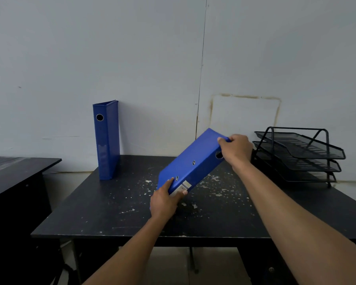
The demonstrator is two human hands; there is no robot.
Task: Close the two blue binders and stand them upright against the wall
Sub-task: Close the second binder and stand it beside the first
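Note:
One closed blue binder (pixel 107 140) stands upright at the back left of the black table (pixel 115 210), its spine with a round finger hole facing me, against the white wall (pixel 152 68). A second closed blue binder (pixel 191 161) is held tilted above the table's middle, its upper end to the right. My left hand (pixel 165 200) grips its lower end by the label. My right hand (pixel 235 150) grips its upper end near the spine hole.
A black three-tier mesh paper tray (pixel 300 155) stands at the back right of the table, close to my right hand. A second dark desk (pixel 19 173) sits to the left across a gap. The tabletop is flecked with white chips.

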